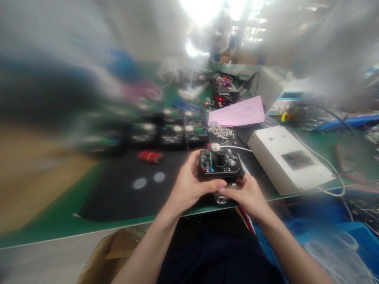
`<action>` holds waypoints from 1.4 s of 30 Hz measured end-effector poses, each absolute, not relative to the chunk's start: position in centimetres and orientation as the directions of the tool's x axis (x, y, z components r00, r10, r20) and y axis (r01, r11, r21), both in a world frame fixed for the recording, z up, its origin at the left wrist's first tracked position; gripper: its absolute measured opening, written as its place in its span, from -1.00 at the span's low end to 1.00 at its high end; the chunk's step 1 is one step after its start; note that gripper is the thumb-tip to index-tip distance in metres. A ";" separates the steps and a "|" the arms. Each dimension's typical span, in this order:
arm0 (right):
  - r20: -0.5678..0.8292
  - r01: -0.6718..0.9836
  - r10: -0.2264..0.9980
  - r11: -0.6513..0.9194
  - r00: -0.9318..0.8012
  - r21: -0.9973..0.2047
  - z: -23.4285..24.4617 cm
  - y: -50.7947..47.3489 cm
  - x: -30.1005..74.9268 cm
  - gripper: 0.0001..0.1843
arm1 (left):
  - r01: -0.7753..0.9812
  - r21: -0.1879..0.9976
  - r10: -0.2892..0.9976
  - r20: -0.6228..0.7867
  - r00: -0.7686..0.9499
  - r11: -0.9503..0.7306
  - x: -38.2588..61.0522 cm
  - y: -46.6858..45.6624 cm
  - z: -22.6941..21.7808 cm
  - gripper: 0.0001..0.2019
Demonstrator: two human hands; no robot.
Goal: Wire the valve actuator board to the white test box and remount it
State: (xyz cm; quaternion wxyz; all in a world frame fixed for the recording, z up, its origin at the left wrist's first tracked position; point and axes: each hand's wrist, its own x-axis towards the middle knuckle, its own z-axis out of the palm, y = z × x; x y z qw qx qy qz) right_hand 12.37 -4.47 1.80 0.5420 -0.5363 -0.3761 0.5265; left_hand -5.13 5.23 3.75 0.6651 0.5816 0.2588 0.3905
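Between my two hands is a black camera module (pixel 220 163), a flat housing with a round lens in its middle and coloured wires at its left side. My left hand (pixel 194 179) wraps around its left edge, thumb along the front. The right side is gripped by my right hand (pixel 247 193), whose thumb tip nearly meets the left one. Below the thumbs a shiny round metal part (pixel 221 198) shows; I cannot tell whether it is joined to the module. A white connector (pixel 214 147) with a white cable sits at the module's back edge.
A white box (pixel 291 159) stands right of my hands. Behind lie metal pins (pixel 222 132) and a pink sheet (pixel 237 111). On the black mat (pixel 118 193) are a red bundle (pixel 150 157) and two pale discs (pixel 140 183). Several similar modules (pixel 171 136) stand at back left.
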 end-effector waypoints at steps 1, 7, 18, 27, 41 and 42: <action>-0.134 -0.131 0.977 -0.112 0.166 -0.985 1.8 -4.6 12.4 -0.59 | -0.212 0.977 0.806 0.123 0.578 0.003 -5.4 5.2 3.9 -0.19; 0.020 0.142 0.971 -0.015 0.239 -0.990 1.6 -5.1 11.9 -0.69 | -0.162 0.987 0.727 0.108 0.678 0.005 -7.4 4.8 4.3 0.00; 0.145 0.416 0.973 0.059 0.178 -0.908 0.9 -5.4 11.7 -0.70 | -0.094 0.996 0.718 0.064 0.693 0.002 -8.8 4.2 4.4 0.06; 0.086 0.479 0.970 -0.035 0.228 -0.877 0.2 -5.5 12.7 -0.68 | -0.136 0.990 0.741 0.121 0.660 -0.041 -7.1 4.2 3.5 -0.02; 0.286 0.733 0.938 0.055 0.195 -0.679 4.4 -3.5 19.2 -0.59 | -0.177 0.984 0.753 0.130 0.646 -0.019 -7.0 4.4 2.7 0.04; 0.337 0.807 0.921 0.043 0.197 -0.589 4.0 -2.6 19.0 -0.57 | -0.176 0.984 0.754 0.126 0.644 -0.013 -7.0 4.4 2.6 0.05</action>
